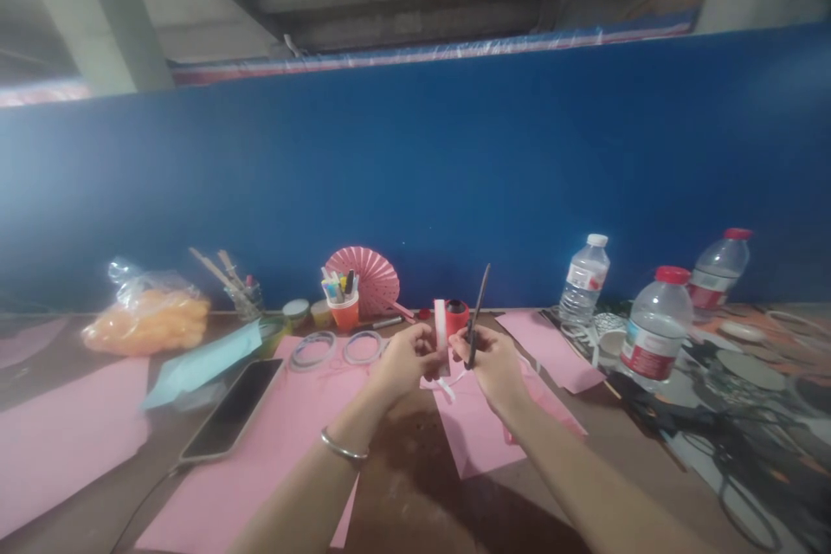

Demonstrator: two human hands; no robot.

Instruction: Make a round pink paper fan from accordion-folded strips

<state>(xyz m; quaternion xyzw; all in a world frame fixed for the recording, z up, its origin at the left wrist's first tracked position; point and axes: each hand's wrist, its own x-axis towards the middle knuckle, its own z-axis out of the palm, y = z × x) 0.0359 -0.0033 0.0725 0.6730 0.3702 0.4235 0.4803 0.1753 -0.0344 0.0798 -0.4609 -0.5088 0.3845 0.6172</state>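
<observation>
My left hand (403, 357) pinches the lower end of a narrow white and pink paper strip (441, 325) that stands upright between both hands. My right hand (493, 359) grips black scissors (479, 305) with the blades pointing up and slightly right, close beside the strip. A silver bangle (343, 448) circles my left wrist. Pink paper sheets (477, 428) lie on the brown table under my hands.
A phone (230, 409) lies screen up at the left, by two tape rings (338, 350), an orange cup of pens (342, 299) and a pink folded fan (370, 277). An orange-filled plastic bag (146, 316) sits far left. Three water bottles (655, 325) and tangled black cables (733, 433) fill the right.
</observation>
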